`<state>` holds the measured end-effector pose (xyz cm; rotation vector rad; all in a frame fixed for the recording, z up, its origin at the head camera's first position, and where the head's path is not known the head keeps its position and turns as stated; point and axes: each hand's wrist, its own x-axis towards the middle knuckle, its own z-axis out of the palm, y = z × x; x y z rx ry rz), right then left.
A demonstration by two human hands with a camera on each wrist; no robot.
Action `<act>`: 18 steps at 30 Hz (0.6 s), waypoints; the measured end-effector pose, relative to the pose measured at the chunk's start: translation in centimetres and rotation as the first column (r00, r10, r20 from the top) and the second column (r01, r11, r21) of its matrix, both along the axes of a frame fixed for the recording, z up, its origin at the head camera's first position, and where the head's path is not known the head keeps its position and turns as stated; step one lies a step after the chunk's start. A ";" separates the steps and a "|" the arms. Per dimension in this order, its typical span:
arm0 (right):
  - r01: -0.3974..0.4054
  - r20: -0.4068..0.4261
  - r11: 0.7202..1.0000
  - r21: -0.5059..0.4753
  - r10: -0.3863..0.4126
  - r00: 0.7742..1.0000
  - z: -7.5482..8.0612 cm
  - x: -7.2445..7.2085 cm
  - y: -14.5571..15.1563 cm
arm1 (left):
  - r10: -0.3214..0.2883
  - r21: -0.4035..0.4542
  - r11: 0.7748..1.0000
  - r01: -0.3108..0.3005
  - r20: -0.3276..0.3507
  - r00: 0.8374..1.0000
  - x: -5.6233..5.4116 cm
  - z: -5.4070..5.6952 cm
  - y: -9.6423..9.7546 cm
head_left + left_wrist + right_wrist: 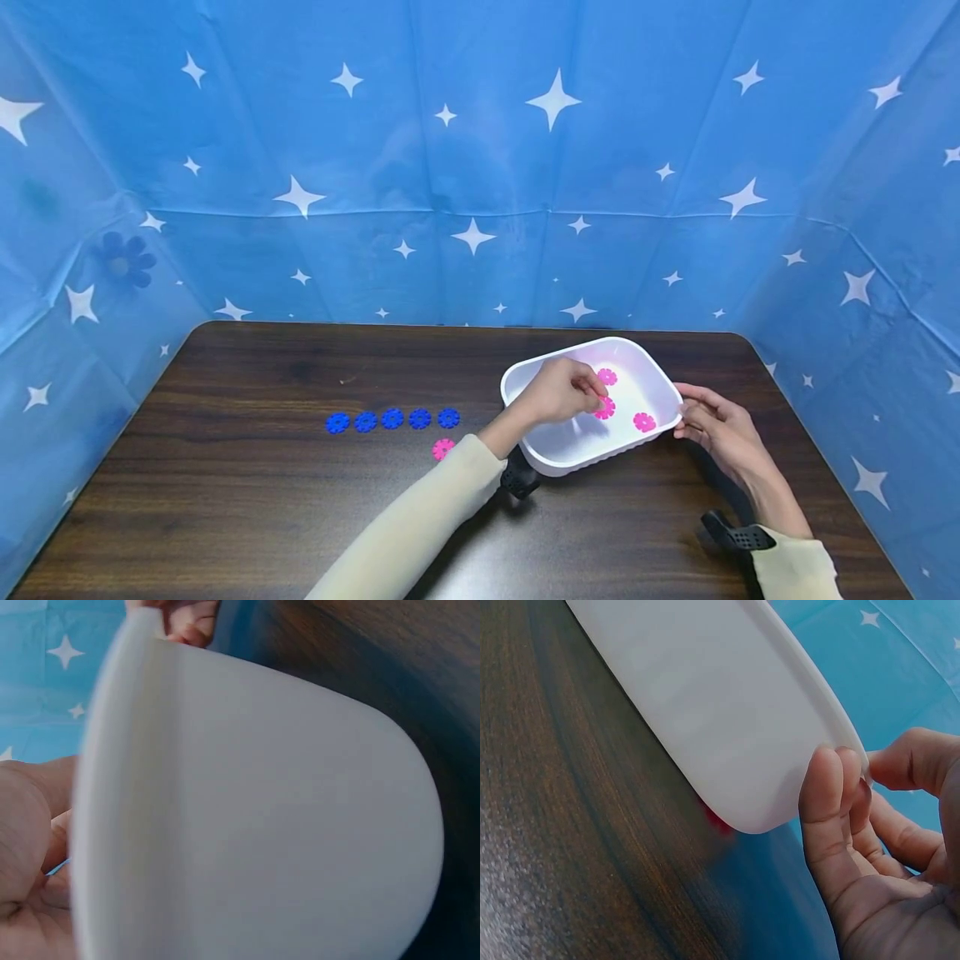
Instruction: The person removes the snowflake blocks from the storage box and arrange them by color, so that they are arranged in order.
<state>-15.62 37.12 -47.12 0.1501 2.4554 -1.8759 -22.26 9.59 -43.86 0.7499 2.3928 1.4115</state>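
A white plastic tub (557, 458) sits on the right half of the table, and in it lie pink flower-shaped discs (644, 422). My left hand (558, 390) reaches over its near-left rim, with thumb and fingertips pinching one pink disc (604, 408) inside. In the left wrist view the tub's wall (300, 795) hides the fingertips. At the tub's right corner, my right hand (716, 425) grips the rim between thumb and fingers; the right wrist view shows the fingers (823, 795) against the outer wall.
Several blue flower-shaped discs (392, 418) form a row on the dark wood table (247, 467), left of the tub. A single pink disc (443, 449) lies below the row's right end, close to the left sleeve. Blue star-patterned cloth (472, 167) stands behind and at both sides.
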 end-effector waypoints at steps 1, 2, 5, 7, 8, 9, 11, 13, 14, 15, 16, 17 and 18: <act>0.002 0.002 1.000 -0.001 -0.002 1.000 0.0 0.0 0.0 | 0.005 0.003 1.000 -0.005 0.008 1.000 0.1 0.1 -0.2; 0.003 0.004 1.000 -0.002 -0.003 1.000 0.0 0.0 0.0 | 0.013 0.008 1.000 -0.013 0.017 1.000 0.2 0.2 -0.5; 0.001 0.006 1.000 -0.004 -0.001 1.000 0.1 0.0 0.0 | 0.033 0.029 0.999 -0.034 0.032 0.999 0.6 0.4 -1.3; -0.003 0.005 1.000 -0.003 0.003 1.000 0.1 0.0 0.0 | 0.043 0.054 0.998 -0.045 0.031 0.999 0.8 0.5 -1.9; -0.004 0.004 1.000 -0.002 0.004 1.000 0.1 0.0 0.0 | 0.046 0.068 0.997 -0.048 0.028 0.999 0.9 0.4 -2.1; -0.005 0.004 1.000 -0.003 0.005 1.000 0.1 0.0 0.0 | 0.046 0.081 0.996 -0.048 0.021 0.999 1.0 0.4 -2.4; -0.006 0.003 1.000 -0.007 0.006 1.000 0.1 0.0 0.0 | 0.050 0.105 0.993 -0.051 0.015 0.999 1.1 0.3 -2.9; -0.009 0.000 1.000 -0.012 0.009 1.000 0.0 0.0 0.0 | 0.056 0.127 0.990 -0.058 0.019 0.998 1.3 0.3 -3.3; -0.010 -0.002 1.000 -0.016 0.010 1.000 0.0 0.1 0.0 | 0.060 0.136 0.989 -0.063 0.024 0.998 1.5 0.3 -3.5; -0.012 -0.003 1.000 -0.019 0.012 1.000 0.0 0.1 0.0 | 0.063 0.146 0.987 -0.067 0.029 0.998 1.6 0.3 -3.7; -0.013 -0.004 1.000 -0.021 0.013 1.000 0.0 0.1 0.0 | 0.067 0.152 0.986 -0.072 0.037 0.997 1.8 0.4 -3.9; -0.014 -0.006 1.000 -0.022 0.014 1.000 0.0 0.1 0.0 | 0.069 0.160 0.984 -0.075 0.041 0.997 2.0 0.4 -4.1; -0.016 -0.006 1.000 -0.025 0.016 1.000 0.0 0.1 0.0 | 0.070 0.167 0.983 -0.077 0.045 0.997 2.2 0.4 -4.4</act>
